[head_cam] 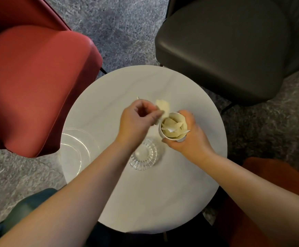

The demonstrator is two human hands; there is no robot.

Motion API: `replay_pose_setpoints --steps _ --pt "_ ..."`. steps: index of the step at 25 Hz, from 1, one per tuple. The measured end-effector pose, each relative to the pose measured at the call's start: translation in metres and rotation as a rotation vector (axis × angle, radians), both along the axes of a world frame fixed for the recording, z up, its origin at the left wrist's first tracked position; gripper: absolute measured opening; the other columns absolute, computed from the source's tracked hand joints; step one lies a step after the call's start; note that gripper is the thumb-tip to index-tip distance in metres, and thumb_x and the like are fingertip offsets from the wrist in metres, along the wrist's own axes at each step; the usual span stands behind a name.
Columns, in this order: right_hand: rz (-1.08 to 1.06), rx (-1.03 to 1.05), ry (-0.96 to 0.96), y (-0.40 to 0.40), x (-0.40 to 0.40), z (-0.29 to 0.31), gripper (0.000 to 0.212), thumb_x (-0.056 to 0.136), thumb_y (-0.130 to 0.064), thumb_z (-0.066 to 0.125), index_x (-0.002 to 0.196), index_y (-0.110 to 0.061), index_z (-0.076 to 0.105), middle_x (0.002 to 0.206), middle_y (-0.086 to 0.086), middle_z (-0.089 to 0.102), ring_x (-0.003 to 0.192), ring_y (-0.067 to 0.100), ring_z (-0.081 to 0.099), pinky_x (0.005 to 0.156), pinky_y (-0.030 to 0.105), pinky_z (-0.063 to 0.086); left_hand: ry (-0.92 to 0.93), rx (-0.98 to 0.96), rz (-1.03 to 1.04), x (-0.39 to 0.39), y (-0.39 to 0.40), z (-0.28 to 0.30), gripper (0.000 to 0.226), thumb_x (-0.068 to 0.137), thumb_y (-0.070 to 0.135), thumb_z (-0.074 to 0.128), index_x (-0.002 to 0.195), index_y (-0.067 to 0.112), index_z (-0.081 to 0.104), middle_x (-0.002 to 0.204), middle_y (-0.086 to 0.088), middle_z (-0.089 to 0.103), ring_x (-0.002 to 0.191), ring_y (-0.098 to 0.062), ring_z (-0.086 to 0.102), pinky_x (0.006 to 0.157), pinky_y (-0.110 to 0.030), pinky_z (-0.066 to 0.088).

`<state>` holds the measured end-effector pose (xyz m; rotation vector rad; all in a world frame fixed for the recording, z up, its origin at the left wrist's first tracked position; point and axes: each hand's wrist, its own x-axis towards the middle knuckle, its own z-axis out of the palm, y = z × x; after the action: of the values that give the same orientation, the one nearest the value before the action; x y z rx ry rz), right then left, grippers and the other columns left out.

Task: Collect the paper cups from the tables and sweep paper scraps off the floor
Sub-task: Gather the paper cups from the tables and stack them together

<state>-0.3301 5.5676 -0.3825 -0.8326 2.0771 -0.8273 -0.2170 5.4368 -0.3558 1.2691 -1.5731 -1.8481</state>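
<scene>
A paper cup point(174, 127) stuffed with scraps is gripped by the right hand point(189, 138). A paper scrap point(163, 106) is pinched in the left hand point(136, 120), just beside the rim.

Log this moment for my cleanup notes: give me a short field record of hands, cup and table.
left hand: pinches a paper scrap beside the cup's rim
right hand: grips the paper cup from its right side
cup contents: paper scraps
table: round, white
also on table: ribbed glass dish, clear plate
</scene>
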Motion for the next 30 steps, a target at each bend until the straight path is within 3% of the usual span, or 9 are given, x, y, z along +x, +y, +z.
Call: replay_pose_setpoints --steps 3,6,9,12,14,16,19,23,30 --pt "-0.001 -0.006 -0.022 -0.004 -0.001 0.001 0.070 0.061 -0.039 0.087 0.107 -0.049 0.035 0.094 -0.020 0.062 0.081 -0.002 0.062 0.064 0.014 0.047 -0.149 -0.204 -0.289 -0.004 0.019 0.012 0.015 0.076 0.008 0.080 0.075 0.017 0.067 0.072 0.010 0.064 0.064 -0.001 0.054 0.064 -0.017 0.043" --pt "0.024 -0.039 -0.031 -0.004 -0.002 0.001 0.060 0.061 -0.041 0.085 0.098 -0.050 0.038 0.090 -0.023 0.062 0.077 -0.003 0.063 0.061 0.021 0.051 -0.239 -0.439 -0.485 -0.005 0.017 0.010 0.011 0.078 0.014 0.078 0.086 0.020 0.072 0.089 0.007 0.057 0.071 -0.001 0.049 0.068 -0.013 0.039" --pt "0.027 -0.030 -0.036 -0.003 -0.004 0.001 0.064 0.060 -0.041 0.085 0.099 -0.052 0.035 0.094 -0.026 0.057 0.083 -0.008 0.057 0.063 0.015 0.045 -0.206 -0.448 -0.261 -0.005 0.000 -0.003 0.014 0.083 0.015 0.074 0.085 0.029 0.072 0.096 0.007 0.057 0.071 -0.002 0.052 0.067 -0.008 0.039" --pt "0.028 -0.050 -0.052 0.000 -0.006 0.000 0.063 0.060 -0.044 0.083 0.104 -0.046 0.038 0.099 -0.028 0.055 0.089 -0.009 0.055 0.066 0.014 0.045 -0.424 -0.386 0.003 0.000 -0.029 -0.036 0.018 0.087 0.015 0.068 0.089 0.033 0.066 0.104 0.002 0.062 0.071 0.002 0.057 0.069 -0.009 0.044" --pt "0.029 -0.078 -0.066 -0.001 -0.006 -0.001 0.060 0.059 -0.049 0.080 0.103 -0.042 0.040 0.099 -0.027 0.055 0.087 -0.004 0.056 0.068 0.023 0.051 -0.636 -0.349 -0.050 0.002 -0.042 -0.065 0.024 0.087 0.017 0.069 0.108 0.025 0.064 0.118 -0.002 0.058 0.082 -0.003 0.059 0.077 -0.018 0.045" --pt "0.032 -0.088 -0.073 -0.002 -0.007 -0.001 0.061 0.057 -0.051 0.078 0.103 -0.042 0.039 0.099 -0.026 0.055 0.086 -0.001 0.057 0.070 0.033 0.054 -0.719 -0.323 -0.183 0.001 -0.048 -0.089 0.049 0.082 0.014 0.074 0.127 0.020 0.056 0.130 -0.007 0.046 0.103 -0.018 0.057 0.087 -0.024 0.044" --pt "0.042 -0.094 -0.059 -0.002 -0.008 0.000 0.061 0.055 -0.052 0.076 0.101 -0.048 0.037 0.102 -0.027 0.054 0.087 -0.002 0.056 0.071 0.033 0.054 -0.806 -0.419 -0.364 -0.003 -0.051 -0.108 0.067 0.077 0.017 0.076 0.137 0.023 0.046 0.136 -0.005 0.034 0.121 -0.026 0.039 0.092 -0.026 0.036" --pt "0.038 -0.097 -0.048 -0.003 -0.008 -0.001 0.060 0.054 -0.050 0.076 0.101 -0.042 0.039 0.100 -0.025 0.054 0.084 0.001 0.057 0.070 0.035 0.054 -0.807 -0.470 -0.457 -0.004 -0.059 -0.118 0.061 0.079 0.020 0.076 0.133 0.017 0.049 0.128 -0.009 0.041 0.115 -0.029 0.047 0.097 -0.034 0.041" --pt "0.024 -0.108 -0.040 -0.001 -0.007 -0.004 0.059 0.057 -0.046 0.078 0.102 -0.040 0.040 0.100 -0.023 0.055 0.087 -0.001 0.056 0.068 0.028 0.052 -0.697 -0.534 -0.412 0.009 -0.048 -0.124 0.042 0.084 0.014 0.070 0.125 0.015 0.062 0.114 -0.009 0.050 0.108 -0.025 0.052 0.092 -0.023 0.037"
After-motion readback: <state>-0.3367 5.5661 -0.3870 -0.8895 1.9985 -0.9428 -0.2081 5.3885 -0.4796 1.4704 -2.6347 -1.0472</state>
